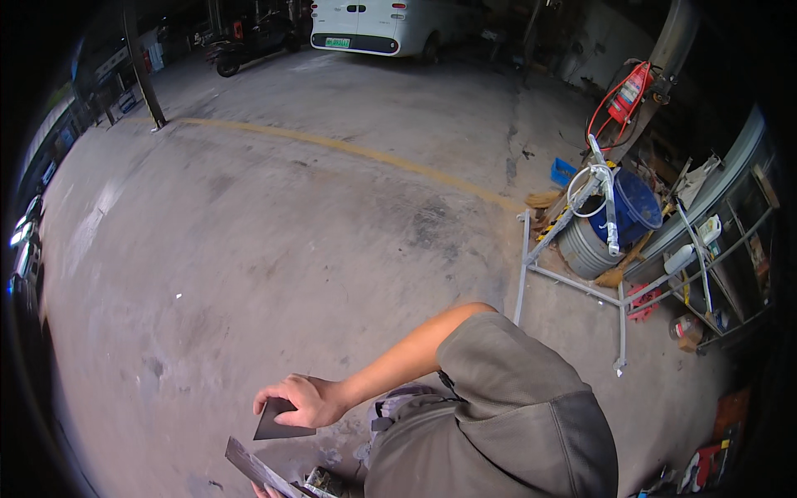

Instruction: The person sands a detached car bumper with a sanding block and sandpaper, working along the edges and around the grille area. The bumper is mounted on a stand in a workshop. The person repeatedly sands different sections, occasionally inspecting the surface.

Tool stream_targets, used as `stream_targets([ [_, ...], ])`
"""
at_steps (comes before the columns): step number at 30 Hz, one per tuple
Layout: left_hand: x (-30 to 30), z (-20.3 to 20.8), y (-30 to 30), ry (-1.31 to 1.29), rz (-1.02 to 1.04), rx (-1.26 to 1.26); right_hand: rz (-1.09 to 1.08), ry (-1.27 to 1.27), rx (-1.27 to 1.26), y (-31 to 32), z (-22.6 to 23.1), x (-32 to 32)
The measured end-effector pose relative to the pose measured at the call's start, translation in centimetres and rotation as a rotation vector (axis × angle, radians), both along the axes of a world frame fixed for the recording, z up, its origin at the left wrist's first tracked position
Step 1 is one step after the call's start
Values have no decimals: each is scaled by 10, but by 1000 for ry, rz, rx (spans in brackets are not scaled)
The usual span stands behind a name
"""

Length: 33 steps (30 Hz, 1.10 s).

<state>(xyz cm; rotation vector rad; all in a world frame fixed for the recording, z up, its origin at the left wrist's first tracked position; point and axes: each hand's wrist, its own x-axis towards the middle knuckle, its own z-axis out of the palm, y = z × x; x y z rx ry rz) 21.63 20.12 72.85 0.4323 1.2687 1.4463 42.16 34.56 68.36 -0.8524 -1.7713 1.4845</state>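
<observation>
A: We're over a stained grey concrete floor (274,224) in a dim garage, a faded yellow line (349,151) painted across it.

B: And the dark flat piece (278,425)?

A: We see it low in the frame, well on the near side of the yellow line. Our right hand (300,400) is closed on its upper corner, thumb and fingers pinching it, so the sheet hangs below the knuckles. It looks thin, dark and roughly triangular from here.

B: The other hand?

A: Our left hand (264,490) barely shows at the bottom edge. It seems wrapped around a long grey strip (253,467) that slants just below the dark piece, though we cannot tell how tight the grip is, since most of it is cut off.

B: What lies farther out?

A: Our right arm in a grey sleeve (510,373) crosses from the lower right. Beyond the sleeve, near the right end of the yellow line, stands a light metal frame (573,282), with a grey drum (585,245) and a blue barrel (635,207) behind it. Above them a red extinguisher (628,93) hangs on a pillar. Far past the yellow line, a white van (378,25) is parked, with a scooter (245,46) to its left.
</observation>
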Motion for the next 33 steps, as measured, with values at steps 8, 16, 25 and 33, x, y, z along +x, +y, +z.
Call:
stream_targets([
  [8,-107,-24,-12,-250,-33,471,162,155,-484,-32,24,-137],
  [16,-162,-26,-6,-31,465,327,426,82,-504,9,6,-232],
  [25,-210,-14,20,695,978,-55,938,439,861,112,17,-360],
  [33,-213,-17,42,797,1182,-193,1170,479,992,122,27,-422],
])
